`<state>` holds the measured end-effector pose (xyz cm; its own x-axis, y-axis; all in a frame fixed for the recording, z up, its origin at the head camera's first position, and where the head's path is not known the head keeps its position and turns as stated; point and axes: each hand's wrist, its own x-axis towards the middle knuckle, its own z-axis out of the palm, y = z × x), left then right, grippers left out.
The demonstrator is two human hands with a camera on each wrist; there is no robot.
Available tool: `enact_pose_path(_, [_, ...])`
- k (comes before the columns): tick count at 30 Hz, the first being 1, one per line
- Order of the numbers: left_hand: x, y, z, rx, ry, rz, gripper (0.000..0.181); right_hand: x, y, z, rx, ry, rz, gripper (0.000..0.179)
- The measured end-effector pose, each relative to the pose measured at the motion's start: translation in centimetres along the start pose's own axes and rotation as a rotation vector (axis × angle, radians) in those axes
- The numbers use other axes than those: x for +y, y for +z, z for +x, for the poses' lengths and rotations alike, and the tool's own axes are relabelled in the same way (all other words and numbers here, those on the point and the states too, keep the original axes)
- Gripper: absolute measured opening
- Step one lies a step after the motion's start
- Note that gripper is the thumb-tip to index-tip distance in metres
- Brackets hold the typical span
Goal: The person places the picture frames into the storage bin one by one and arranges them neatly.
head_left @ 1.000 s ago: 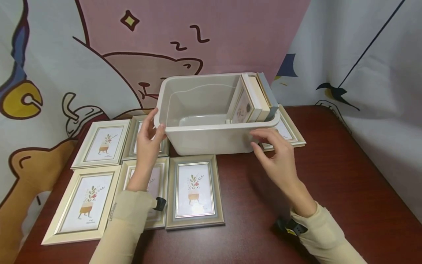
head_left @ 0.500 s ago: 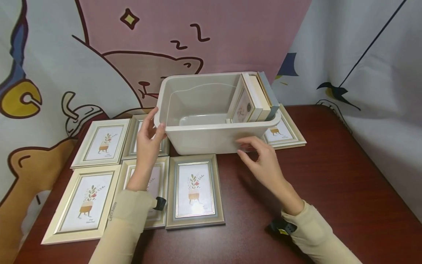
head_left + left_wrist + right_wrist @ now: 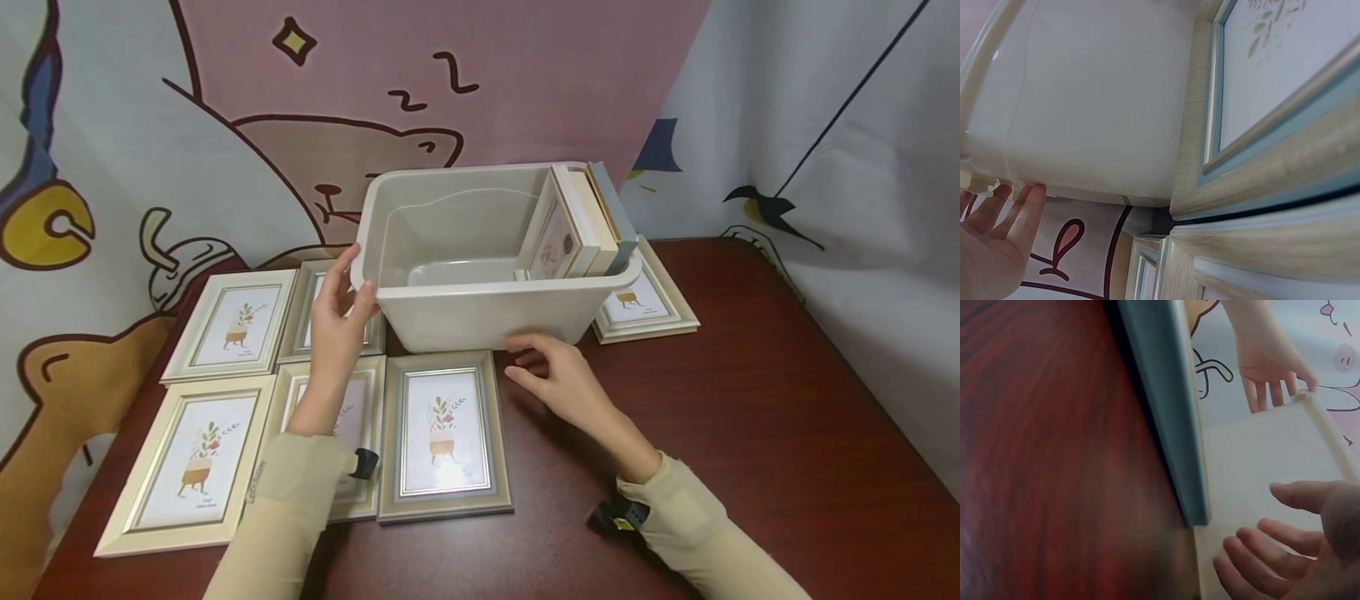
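Note:
My left hand (image 3: 337,342) holds the front left corner of a beige plastic storage bin (image 3: 480,312), its thumb at the rim. In the left wrist view, its fingers (image 3: 1025,219) touch the bin's edge. In front of the bin lies a picture frame (image 3: 444,433) with a blue-grey inner border. My right hand (image 3: 558,379) hovers near that frame's far right corner with its fingers loosely bent, holding nothing. The right wrist view shows the frame's side (image 3: 1172,412) beside the hand. Several picture frames (image 3: 558,246) stand on edge in the bin's right end.
Several frames lie flat at the left, among them a cream frame (image 3: 198,458) and a pale one (image 3: 240,325). Frames (image 3: 645,300) lie partly behind the bin's right end. A dark red table (image 3: 750,400) bears everything, against a cartoon-printed cloth (image 3: 547,83).
My right hand has moved left along the bin's front, from its right end to beside the blue-grey bordered frame. The left hand stays at the bin's corner.

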<state>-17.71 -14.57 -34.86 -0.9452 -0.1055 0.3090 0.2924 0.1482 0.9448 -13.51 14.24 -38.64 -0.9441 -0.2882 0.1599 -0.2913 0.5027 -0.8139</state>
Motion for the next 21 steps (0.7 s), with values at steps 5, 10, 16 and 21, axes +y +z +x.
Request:
enact_pose_path(5, [0.1, 0.0, 0.0, -0.001, 0.01, -0.006, 0.053, 0.3, 0.9, 0.3, -0.095, 0.069, -0.048, 0.046])
enact_pose_path(10, [0.1, 0.0, 0.0, -0.006, 0.016, -0.014, 0.053, 0.6, 1.7, 0.7, -0.213, 0.143, -0.021, 0.061])
enact_pose_path(16, [0.1, 0.0, 0.0, -0.008, 0.011, -0.015, 0.053, 0.4, 2.1, 1.0, -0.291, 0.168, -0.02, 0.07])
enact_pose_path(21, [0.1, 0.0, 0.0, -0.006, 0.003, -0.016, 0.053, 0.1, 1.9, 1.3, -0.343, 0.207, -0.008, 0.074])
